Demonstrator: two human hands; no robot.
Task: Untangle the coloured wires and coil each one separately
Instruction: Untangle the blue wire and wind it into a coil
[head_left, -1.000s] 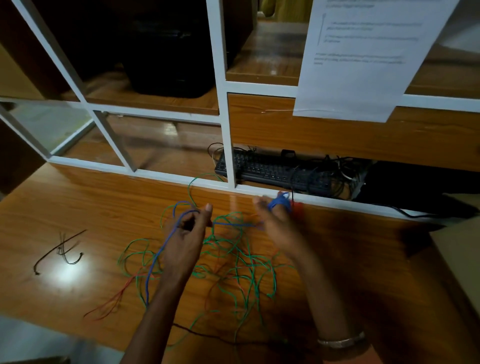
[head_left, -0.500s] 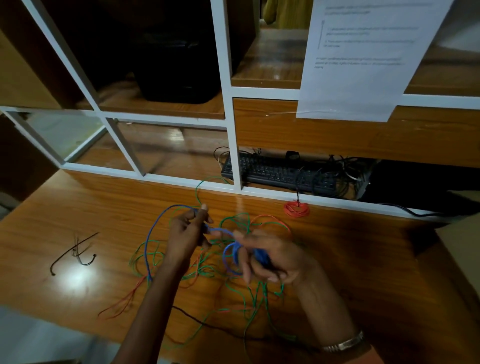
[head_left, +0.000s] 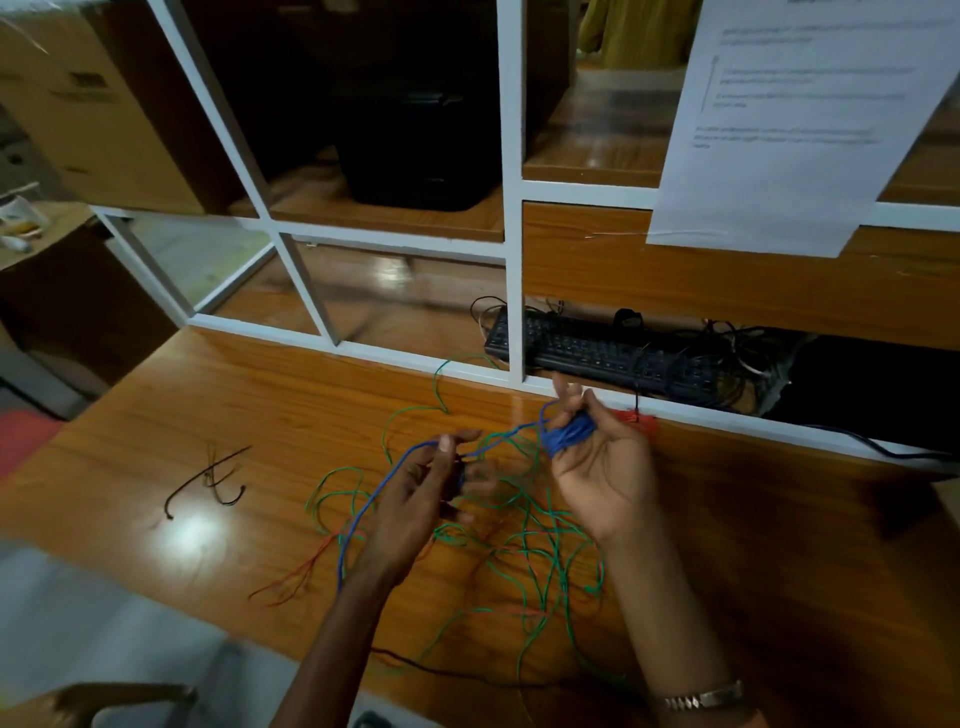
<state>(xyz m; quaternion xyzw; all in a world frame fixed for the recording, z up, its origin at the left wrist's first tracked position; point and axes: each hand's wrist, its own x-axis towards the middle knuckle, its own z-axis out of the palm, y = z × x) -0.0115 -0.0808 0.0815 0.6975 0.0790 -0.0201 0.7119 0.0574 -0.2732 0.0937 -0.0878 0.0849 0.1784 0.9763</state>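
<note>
Dim, blurry, wide-angle-warped; glare on the desk.

wire tangle on desk | short wire piece to its left | keyboard behind

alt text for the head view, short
Over a wooden desk, the right hand holds a blue wire coiled round its fingers; the left hand pinches its loose length above tangled green wires.

Bare forearms, no sleeves showing — metal-link wristwatch, right wrist
</note>
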